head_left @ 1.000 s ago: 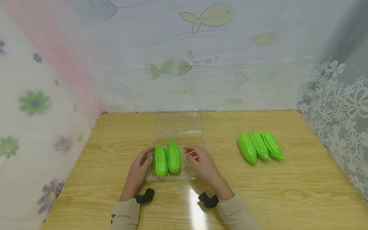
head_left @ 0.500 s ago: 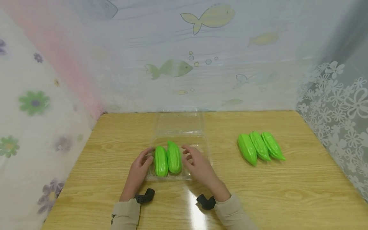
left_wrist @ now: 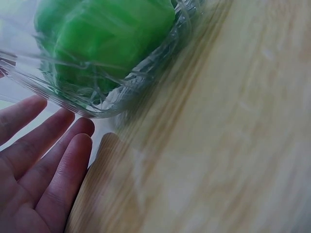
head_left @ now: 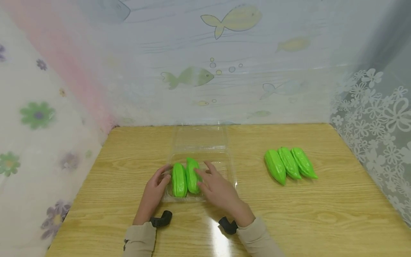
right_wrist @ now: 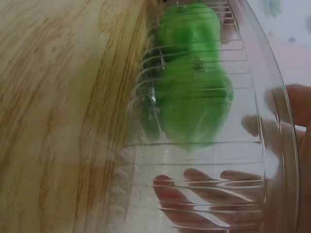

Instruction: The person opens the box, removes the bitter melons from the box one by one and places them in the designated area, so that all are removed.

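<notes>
In the head view, a clear plastic clamshell box lies on the table with its transparent lid folded back. Side by side in its left half are a left green ridged gourd and a right green gourd. My left hand rests at the box's left side; in the left wrist view its loosely extended fingers meet the plastic wall. Over the box, my right hand has relaxed fingers spread at the right gourd's side, fingertips overlapping it. Whether they touch it, I cannot tell.
Three more green gourds lie close together on the wooden table, to the right of the box. Patterned curtains hang behind the table and along both sides. A black wrist mount sits on each forearm.
My right hand has shifted left, and its fingers have spread, so that the fingertips now overlap the right gourd in the box. The left hand stays where it was.
</notes>
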Available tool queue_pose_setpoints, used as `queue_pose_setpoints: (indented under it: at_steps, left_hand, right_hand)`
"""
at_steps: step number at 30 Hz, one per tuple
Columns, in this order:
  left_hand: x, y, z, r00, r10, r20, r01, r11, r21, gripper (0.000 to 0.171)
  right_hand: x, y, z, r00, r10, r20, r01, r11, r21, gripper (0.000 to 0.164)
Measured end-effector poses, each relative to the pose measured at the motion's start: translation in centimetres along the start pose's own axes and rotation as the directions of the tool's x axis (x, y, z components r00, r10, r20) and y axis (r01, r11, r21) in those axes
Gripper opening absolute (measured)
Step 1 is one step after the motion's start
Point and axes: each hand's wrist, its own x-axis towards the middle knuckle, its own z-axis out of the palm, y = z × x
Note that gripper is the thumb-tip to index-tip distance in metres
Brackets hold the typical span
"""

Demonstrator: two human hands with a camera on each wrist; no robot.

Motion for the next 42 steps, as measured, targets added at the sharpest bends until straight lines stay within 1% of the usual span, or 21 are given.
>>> queue_pose_setpoints:
  at_steps: [5, 8, 14, 15, 18, 21, 24, 28, 33, 36, 39, 42]
  left_hand:
    - [-0.1, -0.1, 0.0, 1.000, -0.005, -0.002, 0.005, 1.000, 0.001, 0.040]
    - [0.0, -0.2, 0.1, 1.000, -0.007, -0.003, 0.007, 1.000, 0.001, 0.040]
    - [0.1, -0.1, 0.0, 1.000, -0.008, 0.017, 0.008, 1.000, -0.010, 0.042]
    - [0.1, 0.0, 0.0, 1.000, -0.012, 0.021, 0.013, 1.000, -0.014, 0.041]
    - [-0.3, 1.3, -0.1, 1.000, -0.012, 0.024, 0.012, 1.000, -0.014, 0.040]
    - [-0.8, 2.5, -0.2, 1.000, -0.007, 0.023, 0.007, 1.000, -0.009, 0.039]
    - [-0.5, 1.6, -0.1, 1.000, -0.001, 0.019, 0.001, 1.000, -0.010, 0.039]
    - [0.1, -0.3, 0.0, 1.000, 0.010, 0.014, -0.010, 1.000, -0.001, 0.039]
    - [0.1, -0.4, 0.0, 1.000, 0.012, 0.004, -0.012, 1.000, 0.005, 0.039]
    - [0.1, -0.3, 0.0, 1.000, 0.010, 0.003, -0.010, 1.000, -0.003, 0.038]
    - [0.0, 0.0, -0.1, 1.000, 0.014, 0.016, -0.013, 1.000, -0.016, 0.037]
    - [-0.1, 0.7, -0.2, 1.000, 0.009, 0.029, -0.008, 1.000, -0.026, 0.037]
  right_hand:
    - [-0.1, 0.0, 0.1, 0.999, -0.022, 0.042, 0.026, 0.996, -0.080, 0.039]
    - [-0.2, 0.0, 0.2, 0.998, -0.038, 0.051, 0.043, 0.994, -0.096, 0.038]
    - [-0.2, 0.1, 0.2, 0.992, -0.107, 0.074, 0.116, 0.984, -0.134, 0.036]
    - [-0.2, 0.1, 0.1, 0.990, -0.115, 0.082, 0.125, 0.983, -0.134, 0.036]
    - [-0.3, 0.0, 0.1, 0.986, -0.132, 0.104, 0.145, 0.981, -0.127, 0.036]
    - [-0.4, -0.2, 0.1, 0.986, -0.130, 0.109, 0.143, 0.982, -0.120, 0.035]
    - [-0.3, -0.3, 0.2, 0.985, -0.146, 0.090, 0.157, 0.980, -0.125, 0.035]
    - [-0.4, -0.5, 0.3, 0.981, -0.181, 0.075, 0.190, 0.972, -0.139, 0.034]
    - [-0.5, -0.6, 0.4, 0.976, -0.194, 0.102, 0.209, 0.963, -0.168, 0.042]
    - [-0.5, -0.5, 0.5, 0.976, -0.189, 0.105, 0.206, 0.961, -0.186, 0.044]
    - [-0.5, -0.6, 0.5, 0.982, -0.166, 0.094, 0.181, 0.966, -0.185, 0.041]
    - [-0.4, -0.6, 0.7, 0.990, -0.118, 0.073, 0.128, 0.979, -0.159, 0.040]
